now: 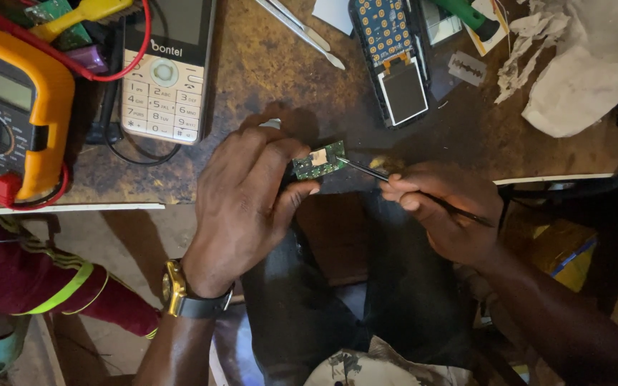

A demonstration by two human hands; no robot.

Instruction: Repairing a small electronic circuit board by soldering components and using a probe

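Two hands meet at the edge of a stained brown workbench [266, 64]. The left hand [248, 196] pinches a small green circuit board [319, 161] between thumb and fingertips, the board sticking out of the grip toward 3 o'clock, tilted slightly up. The right hand [441, 211] is closed pen-fashion around a thin dark probe [395, 180], whose fine tip touches the board's right edge. A gold-cased wristwatch [180, 293] with a dark strap sits on the left wrist, at 7 o'clock from the board.

From the board, a white keypad phone [166, 71] lies at 10 o'clock, and further out the same way sits a yellow multimeter [26, 107] with red leads [119, 68]. At 12 o'clock lies a pair of metal tweezers [302, 30]. At 1 o'clock rests an opened phone [393, 57] showing its keypad contacts and small screen, with a razor blade [467, 68] just beside it. Crumpled white cloth [581, 68] lies at 2 o'clock, well apart. Dark trousers [352, 286] fill the space at 6 o'clock.
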